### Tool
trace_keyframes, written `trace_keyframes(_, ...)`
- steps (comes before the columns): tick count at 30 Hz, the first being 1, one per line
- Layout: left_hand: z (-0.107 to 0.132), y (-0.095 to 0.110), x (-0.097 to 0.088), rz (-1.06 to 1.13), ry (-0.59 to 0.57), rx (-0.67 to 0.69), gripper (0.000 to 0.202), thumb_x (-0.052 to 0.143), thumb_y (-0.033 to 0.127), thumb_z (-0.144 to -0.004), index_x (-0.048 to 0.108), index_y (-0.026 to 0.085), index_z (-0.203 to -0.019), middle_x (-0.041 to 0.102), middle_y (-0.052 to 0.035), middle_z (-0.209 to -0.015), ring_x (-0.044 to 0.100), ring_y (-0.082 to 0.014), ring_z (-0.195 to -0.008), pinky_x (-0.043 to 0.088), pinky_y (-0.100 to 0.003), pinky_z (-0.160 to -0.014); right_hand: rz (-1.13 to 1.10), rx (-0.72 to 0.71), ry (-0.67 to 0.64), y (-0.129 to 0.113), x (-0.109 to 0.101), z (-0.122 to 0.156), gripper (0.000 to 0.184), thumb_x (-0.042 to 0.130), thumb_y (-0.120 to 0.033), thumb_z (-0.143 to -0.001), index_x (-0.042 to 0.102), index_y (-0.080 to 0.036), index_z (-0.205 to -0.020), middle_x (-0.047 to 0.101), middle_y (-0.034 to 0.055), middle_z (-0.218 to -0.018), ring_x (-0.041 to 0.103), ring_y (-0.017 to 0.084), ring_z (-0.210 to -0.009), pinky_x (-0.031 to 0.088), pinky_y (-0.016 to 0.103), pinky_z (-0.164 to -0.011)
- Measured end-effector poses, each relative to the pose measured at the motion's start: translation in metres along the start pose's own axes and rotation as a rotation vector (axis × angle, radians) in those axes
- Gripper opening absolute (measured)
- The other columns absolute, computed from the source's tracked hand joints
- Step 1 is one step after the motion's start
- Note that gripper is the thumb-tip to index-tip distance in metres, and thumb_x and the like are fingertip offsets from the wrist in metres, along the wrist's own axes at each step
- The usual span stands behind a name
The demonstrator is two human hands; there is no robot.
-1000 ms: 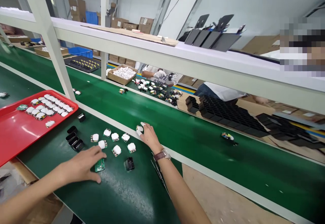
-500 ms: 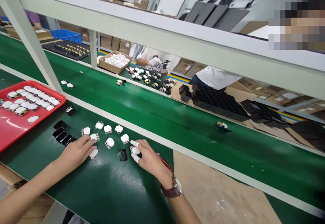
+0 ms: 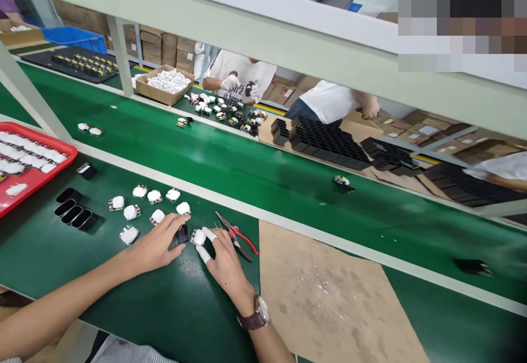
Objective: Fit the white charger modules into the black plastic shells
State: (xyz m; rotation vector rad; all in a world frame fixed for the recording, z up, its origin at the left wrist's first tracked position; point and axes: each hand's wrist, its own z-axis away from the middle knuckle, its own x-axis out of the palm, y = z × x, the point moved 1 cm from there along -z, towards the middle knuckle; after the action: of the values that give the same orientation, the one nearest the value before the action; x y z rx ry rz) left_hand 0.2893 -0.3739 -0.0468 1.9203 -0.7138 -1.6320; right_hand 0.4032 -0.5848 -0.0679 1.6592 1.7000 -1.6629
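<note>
My left hand (image 3: 158, 245) has its thumb and fingers around a small black plastic case (image 3: 182, 234), at its two ends. Just to the right, my right hand (image 3: 222, 256) holds a small circuit board with a white top (image 3: 198, 237) between thumb and forefinger, both in white finger cots. The board lies close to the case, on the green bench. Several similar white-topped boards (image 3: 132, 212) are scattered left of and beyond my left hand. Red-handled pliers (image 3: 234, 234) rest beyond my right hand.
Several open black cases (image 3: 74, 209) and a red tray (image 3: 69, 157) of boards are at left. A conveyor belt (image 3: 230, 165) carries a few parts. Cardboard (image 3: 321, 291) covers the bench at right. A frame beam (image 3: 247, 50) crosses above; co-workers stand opposite.
My left hand has moved right, from the white-topped boards to the black case. My right hand stays at its board, now nearer the case. The view has shifted right, showing the pliers fully.
</note>
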Motion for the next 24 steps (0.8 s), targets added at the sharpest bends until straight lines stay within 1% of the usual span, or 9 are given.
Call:
trace_keyframes(3,0.002,-0.006,0.008,0.101,0.059,-0.011,0.071,0.066,0.021,-0.098,0.032,0.031,-0.160,0.052,-0.0122,-0.147,0.059,-0.0290,-0.133,0.054,-0.048,-0.113,-0.029,0.004,0.114,0.003,0.004,0.003,0.045,0.059,-0.017,-0.102,0.051,-0.021,-0.147,0.068,0.0109,-0.118,0.063,0.027,-0.115,0.059,0.049,-0.099)
trace_keyframes(5,0.006,-0.012,0.015,0.147,0.087,-0.033,0.075,0.070,0.024,-0.097,0.031,0.032,-0.160,0.055,-0.0118,-0.145,0.062,-0.0292,-0.130,0.055,-0.049,-0.111,-0.055,0.019,0.194,0.000,0.000,0.003,0.046,0.061,-0.017,-0.101,0.052,-0.022,-0.145,0.067,0.0111,-0.118,0.065,0.027,-0.113,0.059,0.048,-0.097)
trace_keyframes(7,0.009,-0.017,0.021,0.172,0.089,-0.047,0.078,0.071,0.025,-0.097,0.028,0.033,-0.162,0.058,-0.0112,-0.143,0.063,-0.0296,-0.131,0.056,-0.050,-0.111,-0.096,0.008,0.228,-0.007,-0.009,0.003,0.047,0.061,-0.016,-0.100,0.052,-0.023,-0.145,0.065,0.0115,-0.122,0.064,0.026,-0.115,0.058,0.048,-0.099)
trace_keyframes(9,0.011,-0.021,0.026,0.189,0.078,-0.034,0.078,0.068,0.024,-0.099,0.025,0.034,-0.164,0.060,-0.0108,-0.145,0.061,-0.0295,-0.134,0.055,-0.051,-0.112,-0.125,-0.040,0.197,-0.017,-0.019,0.000,0.050,0.061,-0.013,-0.099,0.052,-0.025,-0.147,0.064,0.0115,-0.126,0.063,0.026,-0.119,0.057,0.048,-0.103)
trace_keyframes(12,0.013,-0.022,0.027,0.200,0.064,0.001,0.077,0.065,0.022,-0.101,0.023,0.034,-0.165,0.059,-0.0109,-0.150,0.059,-0.0287,-0.138,0.053,-0.052,-0.114,-0.084,-0.113,0.140,-0.031,-0.028,-0.004,0.057,0.060,-0.010,-0.099,0.047,-0.025,-0.153,0.064,0.0122,-0.126,0.061,0.026,-0.121,0.057,0.047,-0.103)
trace_keyframes(16,0.014,-0.020,0.022,0.188,0.046,0.066,0.074,0.061,0.017,-0.102,0.024,0.032,-0.164,0.059,-0.0118,-0.149,0.057,-0.0278,-0.139,0.051,-0.052,-0.116,0.027,-0.144,0.115,-0.039,-0.026,-0.008,0.063,0.061,-0.009,-0.100,0.040,-0.020,-0.158,0.066,0.0147,-0.125,0.062,0.028,-0.122,0.059,0.048,-0.101)
trace_keyframes(20,0.015,-0.016,0.018,0.172,0.047,0.138,0.072,0.056,0.014,-0.103,0.022,0.031,-0.165,0.058,-0.0121,-0.149,0.053,-0.0270,-0.142,0.050,-0.053,-0.118,0.096,-0.155,0.072,-0.041,-0.024,-0.009,0.067,0.060,-0.011,-0.101,0.033,-0.018,-0.162,0.066,0.0164,-0.124,0.062,0.030,-0.123,0.061,0.049,-0.100)
trace_keyframes(24,0.016,-0.014,0.016,0.143,0.055,0.160,0.073,0.053,0.013,-0.104,0.018,0.031,-0.166,0.059,-0.0125,-0.147,0.053,-0.0273,-0.141,0.051,-0.054,-0.116,0.165,-0.161,0.036,-0.047,-0.026,-0.010,0.065,0.059,-0.011,-0.102,0.032,-0.015,-0.161,0.065,0.0171,-0.122,0.062,0.031,-0.120,0.062,0.049,-0.097)
